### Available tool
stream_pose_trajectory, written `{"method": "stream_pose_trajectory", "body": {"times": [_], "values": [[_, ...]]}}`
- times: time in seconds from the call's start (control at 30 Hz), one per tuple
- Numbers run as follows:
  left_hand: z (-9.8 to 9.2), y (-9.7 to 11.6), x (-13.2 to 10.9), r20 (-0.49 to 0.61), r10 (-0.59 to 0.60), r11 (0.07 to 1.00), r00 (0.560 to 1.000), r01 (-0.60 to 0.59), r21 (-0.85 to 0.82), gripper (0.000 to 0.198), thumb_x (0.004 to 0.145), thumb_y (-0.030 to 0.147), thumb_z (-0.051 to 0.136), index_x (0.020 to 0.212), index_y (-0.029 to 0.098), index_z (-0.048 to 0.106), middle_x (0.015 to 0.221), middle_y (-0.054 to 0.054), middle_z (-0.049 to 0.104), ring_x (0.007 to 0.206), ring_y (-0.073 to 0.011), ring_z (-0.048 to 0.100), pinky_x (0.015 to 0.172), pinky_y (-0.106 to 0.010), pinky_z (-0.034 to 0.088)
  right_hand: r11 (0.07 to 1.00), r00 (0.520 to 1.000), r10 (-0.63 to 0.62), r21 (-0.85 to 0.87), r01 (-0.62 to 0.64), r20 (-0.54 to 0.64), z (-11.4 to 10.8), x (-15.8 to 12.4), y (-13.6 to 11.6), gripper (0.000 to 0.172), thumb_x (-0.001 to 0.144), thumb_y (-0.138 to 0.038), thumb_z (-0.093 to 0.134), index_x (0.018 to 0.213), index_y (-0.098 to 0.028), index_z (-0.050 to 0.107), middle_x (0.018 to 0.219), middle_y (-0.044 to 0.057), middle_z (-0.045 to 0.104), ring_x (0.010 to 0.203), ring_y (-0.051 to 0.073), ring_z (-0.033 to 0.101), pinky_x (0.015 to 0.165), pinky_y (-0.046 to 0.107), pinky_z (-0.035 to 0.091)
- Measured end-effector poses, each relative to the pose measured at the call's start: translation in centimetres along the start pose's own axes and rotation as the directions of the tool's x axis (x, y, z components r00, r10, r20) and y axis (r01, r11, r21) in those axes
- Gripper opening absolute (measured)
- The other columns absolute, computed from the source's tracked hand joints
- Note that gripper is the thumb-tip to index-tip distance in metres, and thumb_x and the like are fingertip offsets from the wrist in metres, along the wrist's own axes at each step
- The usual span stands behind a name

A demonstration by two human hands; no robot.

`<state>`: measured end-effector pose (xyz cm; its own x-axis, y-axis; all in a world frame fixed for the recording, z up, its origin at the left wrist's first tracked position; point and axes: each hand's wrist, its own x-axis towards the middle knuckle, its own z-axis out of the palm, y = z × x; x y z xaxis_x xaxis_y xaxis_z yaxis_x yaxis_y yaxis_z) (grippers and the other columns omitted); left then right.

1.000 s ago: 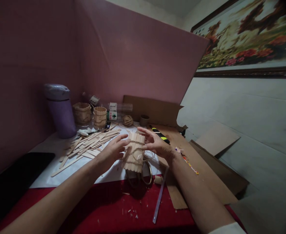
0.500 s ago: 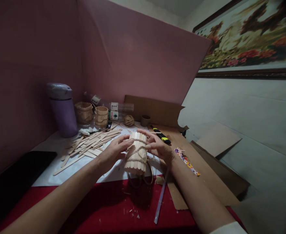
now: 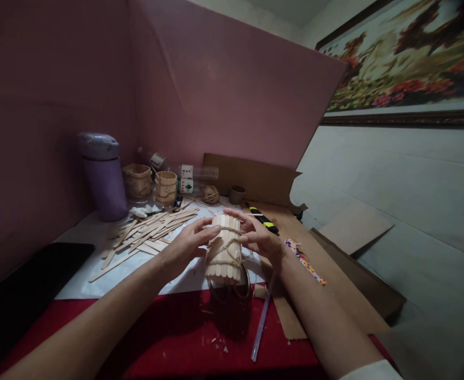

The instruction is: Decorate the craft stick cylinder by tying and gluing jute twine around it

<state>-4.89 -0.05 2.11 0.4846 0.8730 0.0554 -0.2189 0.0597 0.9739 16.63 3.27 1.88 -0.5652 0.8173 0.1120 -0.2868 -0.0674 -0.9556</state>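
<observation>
1. Left hand [image 3: 184,245] and right hand [image 3: 261,240] are holding one craft-stick cylinder [image 3: 224,253] between them: the left is laying its thumb along the near face by the upper end, the right is curving its fingers about the upper right edge.
2. The cylinder is sitting at three o'clock from the left hand and nine from the right; both are touching it, so neither is nearer. Its long axis is running roughly twelve to six, the scalloped lower end facing the wearer, with twine [image 3: 223,262] circling it. I can't tell whether it is resting on anything.
3. Loose craft sticks [image 3: 148,229] are spreading toward ten o'clock, and a black-and-yellow cutter [image 3: 269,226] is lying toward one.
4. Farther off, a twine ball [image 3: 210,195] is sitting just before twelve, a small stick cup [image 3: 165,189] nearer eleven.
</observation>
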Motion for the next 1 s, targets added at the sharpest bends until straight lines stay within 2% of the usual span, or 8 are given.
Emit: {"method": "stream_pose_trajectory", "body": {"times": [0.3, 0.67, 0.83, 1.0], "values": [[-0.08, -0.08, -0.13, -0.007, 0.000, 1.000, 1.000, 0.000, 0.018, 0.054, 0.083, 0.045, 0.068, 0.129, 0.020, 0.055, 0.126, -0.013, 0.063, 0.112, -0.0300, 0.061, 0.082, -0.037, 0.048, 0.999, 0.999, -0.032, 0.007, 0.031, 0.019, -0.10, 0.06, 0.01, 0.076, 0.057, -0.011, 0.079, 0.129, -0.022, 0.057, 0.119, 0.006, 0.068, 0.104, 0.019, 0.066, 0.092, 0.030, 0.053], [-0.17, -0.33, 0.00, -0.004, -0.004, 1.000, 1.000, 0.004, 0.029, 0.058, 0.083, 0.049, 0.067, 0.131, 0.021, 0.053, 0.128, -0.013, 0.062, 0.116, -0.0310, 0.060, 0.084, -0.039, 0.048, 0.999, 0.999, -0.038, 0.021, 0.038, -0.021, -0.47, 0.05, 0.13, 0.077, 0.058, -0.010, 0.079, 0.130, -0.022, 0.056, 0.116, 0.006, 0.069, 0.101, 0.019, 0.067, 0.086, 0.029, 0.054], [-0.16, -0.45, -0.02, 0.016, 0.014, 1.000, 1.000, -0.014, 0.018, 0.058, 0.082, 0.050, 0.068, 0.130, 0.021, 0.055, 0.131, -0.014, 0.061, 0.117, -0.0317, 0.060, 0.084, -0.039, 0.049, 0.999, 0.999, -0.043, -0.021, 0.042, -0.028, -0.46, 0.06, 0.12, 0.080, 0.059, -0.011, 0.080, 0.134, -0.022, 0.054, 0.119, 0.007, 0.068, 0.105, 0.020, 0.066, 0.091, 0.032, 0.053], [-0.04, -0.65, 0.02, 0.020, -0.020, 1.000, 1.000, 0.020, -0.014, 0.064, 0.080, 0.048, 0.072, 0.134, 0.021, 0.052, 0.125, -0.015, 0.064, 0.111, -0.0321, 0.063, 0.085, -0.042, 0.051, 0.998, 0.997, -0.047, -0.039, 0.045, -0.056, -0.36, 0.24, 0.24, 0.084, 0.057, -0.012, 0.083, 0.134, -0.023, 0.053, 0.122, 0.008, 0.067, 0.110, 0.023, 0.064, 0.093, 0.036, 0.053]]}}
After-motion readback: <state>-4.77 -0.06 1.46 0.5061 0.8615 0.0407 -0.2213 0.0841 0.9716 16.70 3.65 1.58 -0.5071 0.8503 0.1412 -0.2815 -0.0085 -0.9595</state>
